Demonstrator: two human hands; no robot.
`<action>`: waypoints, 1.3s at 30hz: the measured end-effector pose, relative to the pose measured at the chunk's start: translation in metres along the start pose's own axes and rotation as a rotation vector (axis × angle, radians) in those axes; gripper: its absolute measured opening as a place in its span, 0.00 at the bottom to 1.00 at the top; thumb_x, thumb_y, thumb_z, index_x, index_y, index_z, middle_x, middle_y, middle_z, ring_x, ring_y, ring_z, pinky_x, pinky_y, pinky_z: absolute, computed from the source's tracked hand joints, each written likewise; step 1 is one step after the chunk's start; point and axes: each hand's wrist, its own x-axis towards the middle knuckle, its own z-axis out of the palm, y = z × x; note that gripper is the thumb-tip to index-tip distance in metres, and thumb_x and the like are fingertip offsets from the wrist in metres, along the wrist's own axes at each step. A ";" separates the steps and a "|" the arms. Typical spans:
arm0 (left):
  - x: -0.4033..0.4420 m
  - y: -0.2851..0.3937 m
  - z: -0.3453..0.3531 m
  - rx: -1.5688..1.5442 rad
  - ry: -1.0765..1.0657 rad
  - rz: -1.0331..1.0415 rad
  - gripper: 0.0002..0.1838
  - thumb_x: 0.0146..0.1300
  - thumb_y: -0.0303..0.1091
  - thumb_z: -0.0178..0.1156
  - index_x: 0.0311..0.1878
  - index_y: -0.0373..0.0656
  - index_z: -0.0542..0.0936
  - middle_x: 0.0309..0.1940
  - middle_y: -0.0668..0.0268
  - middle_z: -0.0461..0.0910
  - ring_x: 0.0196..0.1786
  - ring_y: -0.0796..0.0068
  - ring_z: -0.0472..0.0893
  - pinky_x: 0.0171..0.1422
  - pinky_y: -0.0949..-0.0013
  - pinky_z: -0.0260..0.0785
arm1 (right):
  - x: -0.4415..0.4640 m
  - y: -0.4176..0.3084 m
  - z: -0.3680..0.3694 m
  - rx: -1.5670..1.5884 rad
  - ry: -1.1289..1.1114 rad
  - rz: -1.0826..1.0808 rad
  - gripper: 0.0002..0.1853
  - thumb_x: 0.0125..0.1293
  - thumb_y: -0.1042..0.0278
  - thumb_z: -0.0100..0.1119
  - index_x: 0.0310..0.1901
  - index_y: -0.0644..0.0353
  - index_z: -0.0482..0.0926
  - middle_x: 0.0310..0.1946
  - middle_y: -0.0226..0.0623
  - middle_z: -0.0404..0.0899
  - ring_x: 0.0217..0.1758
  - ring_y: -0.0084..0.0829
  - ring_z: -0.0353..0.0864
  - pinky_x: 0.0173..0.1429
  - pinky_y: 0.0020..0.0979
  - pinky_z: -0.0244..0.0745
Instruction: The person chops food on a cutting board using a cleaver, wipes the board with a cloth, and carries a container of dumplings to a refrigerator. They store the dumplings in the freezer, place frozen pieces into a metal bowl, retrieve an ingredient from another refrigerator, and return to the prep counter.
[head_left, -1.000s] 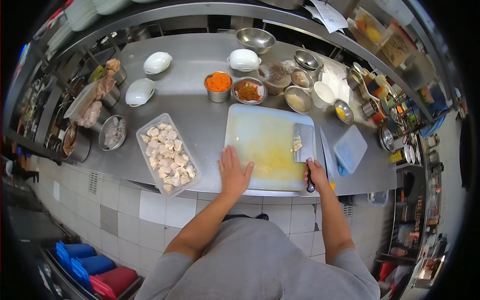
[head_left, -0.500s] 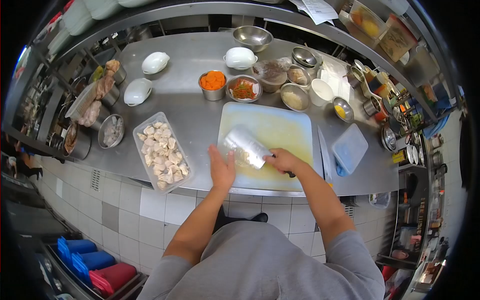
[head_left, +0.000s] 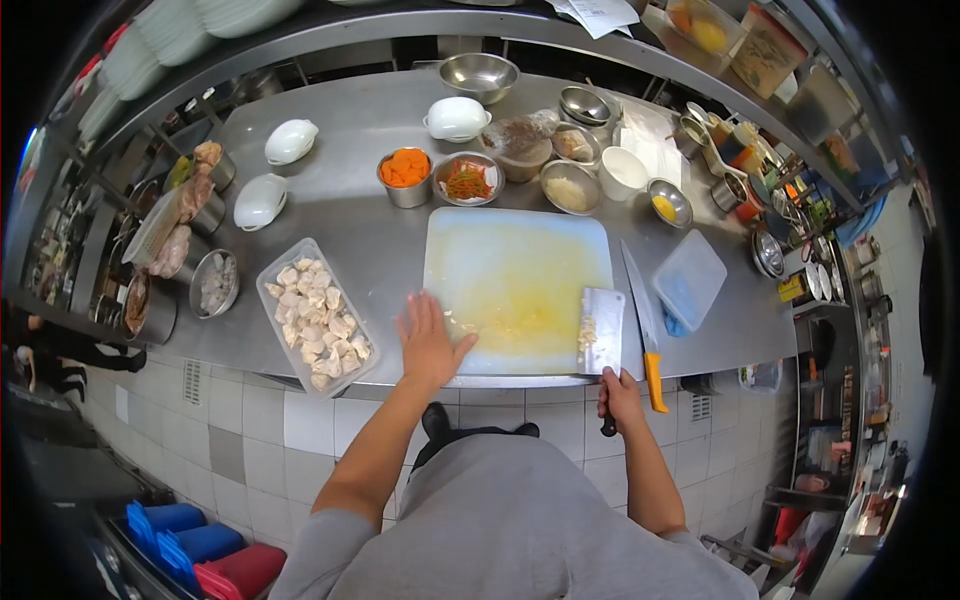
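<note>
My right hand [head_left: 622, 398] is closed around the dark handle of a cleaver [head_left: 606, 335]. The wide blade lies over the right edge of the cutting board [head_left: 515, 260], with small pale chopped bits along its left side. Flat and with fingers spread, my left hand [head_left: 430, 342] rests at the board's lower left edge. A few pale crumbs sit on the board beside its fingers, and yellowish stains mark the surface. Right of the cleaver lies a long knife [head_left: 652, 370] with an orange handle.
A plastic tray of pale chunks [head_left: 315, 318] stands left of the board. Behind it are a pot of carrot pieces [head_left: 406, 178], a bowl of red and green strips [head_left: 467, 180] and white lidded dishes [head_left: 457, 119]. A clear lidded container [head_left: 690, 280] sits at the right.
The cleaver has gone from the board's left-centre to its right edge, with pale bits now gathered on the blade. My left hand has turned palm down with fingers spread.
</note>
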 end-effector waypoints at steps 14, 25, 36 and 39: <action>-0.006 0.011 -0.010 0.086 -0.167 0.053 0.62 0.70 0.79 0.45 0.85 0.28 0.47 0.89 0.46 0.32 0.89 0.42 0.26 0.79 0.16 0.18 | -0.018 -0.021 0.135 -0.479 -0.094 -0.067 0.20 0.81 0.49 0.57 0.40 0.61 0.76 0.16 0.33 0.73 0.13 0.27 0.73 0.19 0.34 0.68; -0.009 0.001 0.002 -0.003 -0.085 0.165 0.64 0.69 0.79 0.47 0.84 0.26 0.48 0.89 0.46 0.35 0.90 0.45 0.28 0.79 0.18 0.15 | -0.039 -0.018 0.197 -0.443 -0.148 -0.069 0.25 0.79 0.45 0.57 0.41 0.65 0.76 0.15 0.39 0.76 0.14 0.33 0.77 0.22 0.39 0.72; -0.016 0.008 -0.045 -0.078 -0.105 0.108 0.54 0.74 0.65 0.54 0.83 0.25 0.51 0.88 0.43 0.37 0.89 0.39 0.32 0.81 0.20 0.23 | -0.052 0.000 0.204 0.184 -0.381 0.195 0.19 0.81 0.50 0.58 0.39 0.59 0.74 0.19 0.30 0.73 0.14 0.26 0.72 0.18 0.31 0.67; 0.007 -0.025 -0.028 -0.311 0.089 0.125 0.44 0.75 0.50 0.57 0.81 0.27 0.57 0.85 0.40 0.48 0.87 0.37 0.45 0.86 0.35 0.39 | -0.056 0.002 0.184 0.221 -0.393 0.140 0.18 0.81 0.51 0.57 0.40 0.59 0.74 0.19 0.30 0.71 0.13 0.25 0.70 0.18 0.31 0.67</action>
